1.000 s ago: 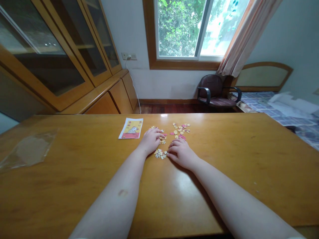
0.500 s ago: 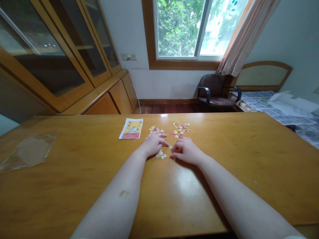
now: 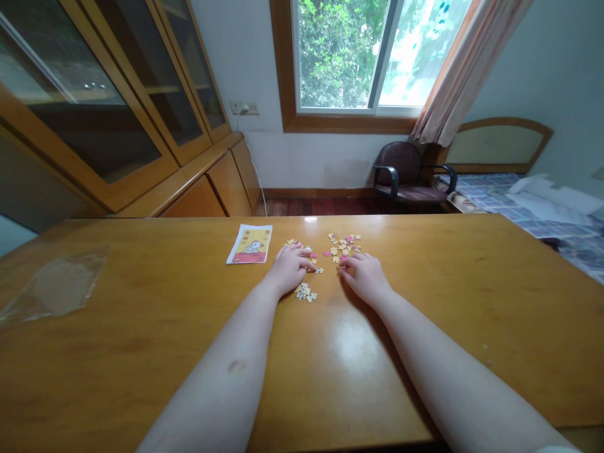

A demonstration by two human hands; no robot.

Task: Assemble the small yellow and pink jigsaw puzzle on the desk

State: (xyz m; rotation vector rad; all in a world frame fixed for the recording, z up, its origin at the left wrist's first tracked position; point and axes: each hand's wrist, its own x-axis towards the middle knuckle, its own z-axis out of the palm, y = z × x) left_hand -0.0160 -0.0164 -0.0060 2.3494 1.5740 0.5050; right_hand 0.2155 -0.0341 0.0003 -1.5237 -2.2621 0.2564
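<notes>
Small yellow, pink and white jigsaw puzzle pieces lie in loose groups on the wooden table. My left hand (image 3: pixel 289 267) rests palm down over one group, its fingers stretched out and partly hiding the pieces. A white puzzle piece (image 3: pixel 319 270) sits by its fingertips. Closer to me, beside the left wrist, is a small pile of puzzle pieces (image 3: pixel 306 292). My right hand (image 3: pixel 363 274) is at the near edge of the right-hand puzzle pieces (image 3: pixel 346 242), fingers curled with the tips close to the table. What those fingertips hold, if anything, cannot be made out.
A picture card (image 3: pixel 250 244) showing a cartoon animal lies left of the pieces. A clear plastic bag (image 3: pixel 61 283) is at the table's left. Beyond the table (image 3: pixel 189 314) stand a cabinet (image 3: pixel 189 189), an office chair (image 3: pixel 406 173) and a bed (image 3: pixel 495 189).
My right hand has moved away from me and rightward, toward the right-hand pieces. My left fingers have shifted slightly away from me, and the white piece near them now lies farther up.
</notes>
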